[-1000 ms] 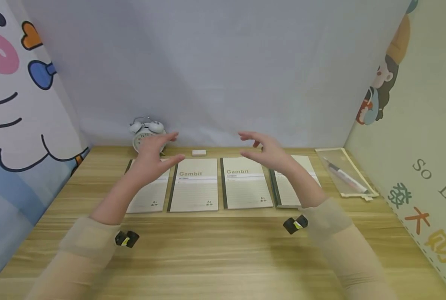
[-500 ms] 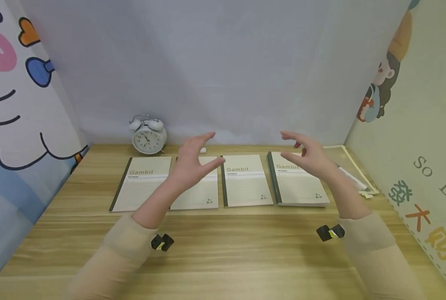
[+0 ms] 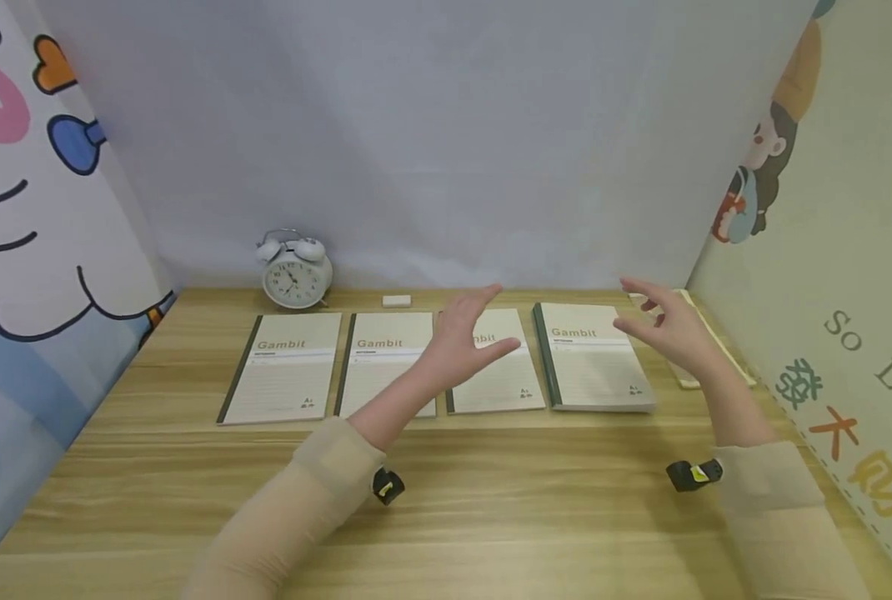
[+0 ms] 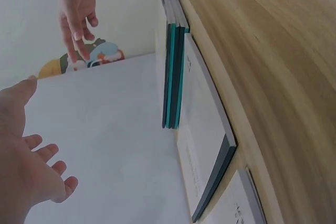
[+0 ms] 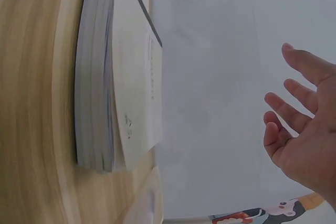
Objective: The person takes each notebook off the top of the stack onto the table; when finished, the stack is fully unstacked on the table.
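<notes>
My left hand (image 3: 464, 337), fingers spread and relaxed, hovers above the third notebook (image 3: 494, 387) from the left and covers part of its title. Nothing is in its grasp in the left wrist view. To the right, my right hand (image 3: 674, 333) hangs over the gap between a thick notebook stack (image 3: 596, 367) and a zip pouch (image 3: 729, 357). Its fingers (image 5: 289, 111) are loosely bent, thumb apart, holding nothing. The stack's page edges (image 5: 94, 93) show in the right wrist view, the top cover slightly lifted at one corner. The right hand and forearm hide much of the pouch.
Two more cream Gambit notebooks with dark spines, the first (image 3: 281, 375) and second (image 3: 386, 367), lie to the left. Behind them stand a white twin-bell alarm clock (image 3: 296, 275) and a white eraser (image 3: 397, 301). A grey backdrop (image 3: 446, 150) rises behind the wooden table (image 3: 491, 508).
Both hands have swept to the right above the notebooks, the left from near the clock to the third notebook, the right from the third notebook to beyond the stack. The notebooks have stayed put.
</notes>
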Action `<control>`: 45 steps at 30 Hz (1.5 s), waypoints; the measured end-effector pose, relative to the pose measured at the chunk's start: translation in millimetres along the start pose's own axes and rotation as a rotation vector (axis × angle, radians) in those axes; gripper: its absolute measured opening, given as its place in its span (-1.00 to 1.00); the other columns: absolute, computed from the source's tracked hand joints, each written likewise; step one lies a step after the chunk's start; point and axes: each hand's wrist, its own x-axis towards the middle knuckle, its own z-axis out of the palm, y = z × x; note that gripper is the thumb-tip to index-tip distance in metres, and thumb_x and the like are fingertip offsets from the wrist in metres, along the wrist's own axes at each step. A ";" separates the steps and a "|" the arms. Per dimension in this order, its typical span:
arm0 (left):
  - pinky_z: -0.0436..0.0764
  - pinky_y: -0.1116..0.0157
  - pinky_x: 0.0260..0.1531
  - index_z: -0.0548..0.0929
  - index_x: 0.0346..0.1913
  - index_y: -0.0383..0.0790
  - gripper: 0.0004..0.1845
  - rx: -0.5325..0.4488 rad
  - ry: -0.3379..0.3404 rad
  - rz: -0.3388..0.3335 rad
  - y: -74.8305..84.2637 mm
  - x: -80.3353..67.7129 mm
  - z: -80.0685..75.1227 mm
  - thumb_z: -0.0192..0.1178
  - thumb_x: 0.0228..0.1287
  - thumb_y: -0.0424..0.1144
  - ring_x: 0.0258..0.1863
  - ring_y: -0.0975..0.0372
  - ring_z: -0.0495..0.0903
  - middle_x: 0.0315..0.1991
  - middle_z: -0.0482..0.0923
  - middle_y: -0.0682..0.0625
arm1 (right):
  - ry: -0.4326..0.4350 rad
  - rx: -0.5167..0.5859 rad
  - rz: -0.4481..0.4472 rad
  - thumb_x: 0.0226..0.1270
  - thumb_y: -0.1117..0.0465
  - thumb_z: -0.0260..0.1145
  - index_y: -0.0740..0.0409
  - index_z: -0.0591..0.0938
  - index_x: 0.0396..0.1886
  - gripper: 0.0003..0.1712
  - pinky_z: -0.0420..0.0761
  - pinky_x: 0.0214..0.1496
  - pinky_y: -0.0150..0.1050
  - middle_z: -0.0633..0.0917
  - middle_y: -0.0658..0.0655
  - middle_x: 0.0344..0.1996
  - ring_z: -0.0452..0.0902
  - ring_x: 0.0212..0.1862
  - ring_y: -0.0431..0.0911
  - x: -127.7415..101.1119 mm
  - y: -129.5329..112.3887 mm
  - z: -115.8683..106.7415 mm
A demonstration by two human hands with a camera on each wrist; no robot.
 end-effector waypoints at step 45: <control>0.11 0.07 0.38 -0.04 0.50 -0.05 -0.06 0.091 -0.296 -0.248 -9.9 35.6 123.6 0.24 0.19 0.09 0.44 0.06 0.05 0.48 0.02 0.01 | -0.387 -0.044 0.106 0.23 -0.13 0.30 0.28 0.04 0.47 0.02 0.09 0.27 0.36 0.06 0.43 0.42 -0.08 0.39 0.39 -7.3 86.5 32.5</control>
